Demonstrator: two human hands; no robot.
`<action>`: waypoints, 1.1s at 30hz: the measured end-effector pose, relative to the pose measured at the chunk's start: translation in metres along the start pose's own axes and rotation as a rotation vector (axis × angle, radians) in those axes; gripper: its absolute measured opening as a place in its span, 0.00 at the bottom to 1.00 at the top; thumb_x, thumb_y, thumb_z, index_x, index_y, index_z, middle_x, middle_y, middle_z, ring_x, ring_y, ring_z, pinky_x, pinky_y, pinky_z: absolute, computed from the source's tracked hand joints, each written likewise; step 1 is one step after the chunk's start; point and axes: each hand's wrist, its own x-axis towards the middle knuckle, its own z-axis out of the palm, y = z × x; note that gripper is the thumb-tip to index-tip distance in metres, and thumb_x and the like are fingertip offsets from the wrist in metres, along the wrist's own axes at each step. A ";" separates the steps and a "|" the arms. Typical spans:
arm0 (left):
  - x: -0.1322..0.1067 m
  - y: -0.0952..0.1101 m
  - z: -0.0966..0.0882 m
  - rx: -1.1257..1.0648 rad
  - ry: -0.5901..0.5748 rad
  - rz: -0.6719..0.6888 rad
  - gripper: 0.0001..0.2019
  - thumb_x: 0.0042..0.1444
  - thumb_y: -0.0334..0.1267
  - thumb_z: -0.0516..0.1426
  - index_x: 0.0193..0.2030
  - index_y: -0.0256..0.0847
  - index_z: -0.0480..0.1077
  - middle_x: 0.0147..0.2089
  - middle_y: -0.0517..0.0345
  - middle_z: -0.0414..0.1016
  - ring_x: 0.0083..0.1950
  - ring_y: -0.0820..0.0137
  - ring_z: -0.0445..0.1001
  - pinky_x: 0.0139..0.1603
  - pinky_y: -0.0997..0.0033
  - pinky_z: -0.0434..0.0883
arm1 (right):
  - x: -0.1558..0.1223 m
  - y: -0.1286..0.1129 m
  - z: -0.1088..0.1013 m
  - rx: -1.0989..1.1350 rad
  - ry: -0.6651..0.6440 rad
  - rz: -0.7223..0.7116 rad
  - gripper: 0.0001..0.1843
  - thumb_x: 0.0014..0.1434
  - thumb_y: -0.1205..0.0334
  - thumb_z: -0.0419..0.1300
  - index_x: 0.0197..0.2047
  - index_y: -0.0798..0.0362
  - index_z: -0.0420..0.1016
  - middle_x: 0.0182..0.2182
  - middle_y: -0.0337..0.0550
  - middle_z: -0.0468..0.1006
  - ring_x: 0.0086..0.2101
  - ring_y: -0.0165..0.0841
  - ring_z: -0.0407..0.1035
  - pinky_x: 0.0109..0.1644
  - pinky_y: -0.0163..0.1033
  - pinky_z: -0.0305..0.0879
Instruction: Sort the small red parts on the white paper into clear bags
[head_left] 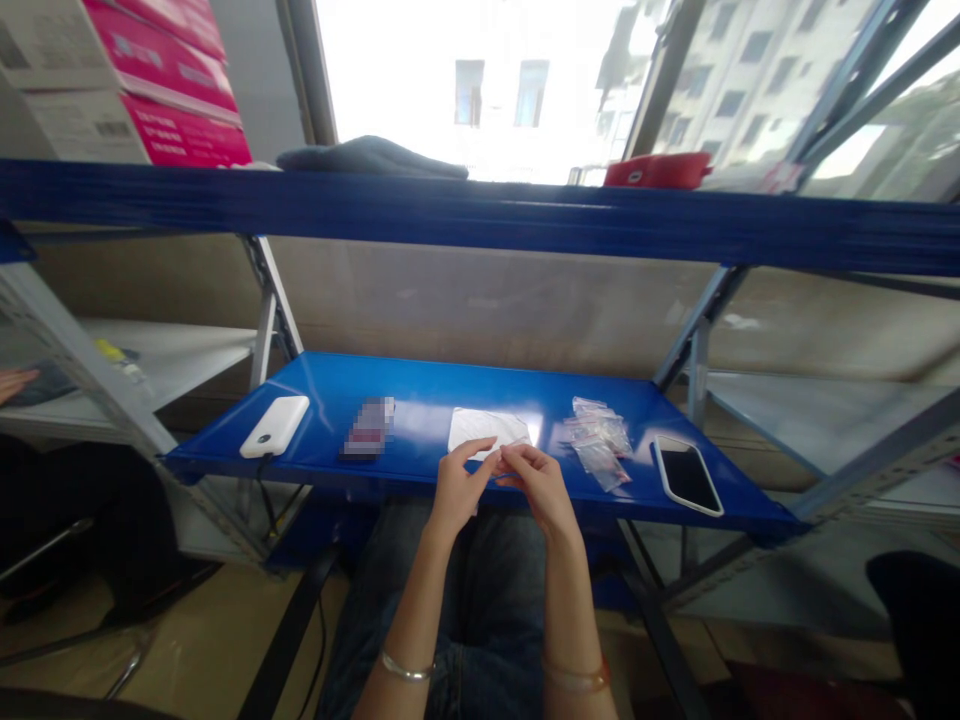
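My left hand [461, 483] and my right hand [538, 482] meet at the near edge of a blue shelf board [420, 385], fingertips pinched together on something small that I cannot make out. Just beyond them lies a flat white sheet or bag [487, 428]. A heap of small clear plastic bags [598, 438] sits to the right of my right hand. Each wrist wears a bracelet.
A white power bank [275, 426] with a cable lies at the board's left; a blurred small object [367, 428] is beside it. A phone [687, 475] lies face up at the right. A blue beam [480, 215] crosses overhead, with pink boxes [161, 80] above. Another person's fingers [15, 382] show at far left.
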 end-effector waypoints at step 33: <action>-0.002 -0.021 0.007 0.561 0.114 -0.054 0.09 0.60 0.35 0.44 0.29 0.43 0.58 0.26 0.57 0.67 0.30 0.67 0.70 0.32 0.69 0.62 | 0.002 0.018 0.017 -0.675 0.015 -0.191 0.18 0.57 0.52 0.51 0.19 0.51 0.59 0.15 0.34 0.63 0.20 0.28 0.60 0.23 0.33 0.52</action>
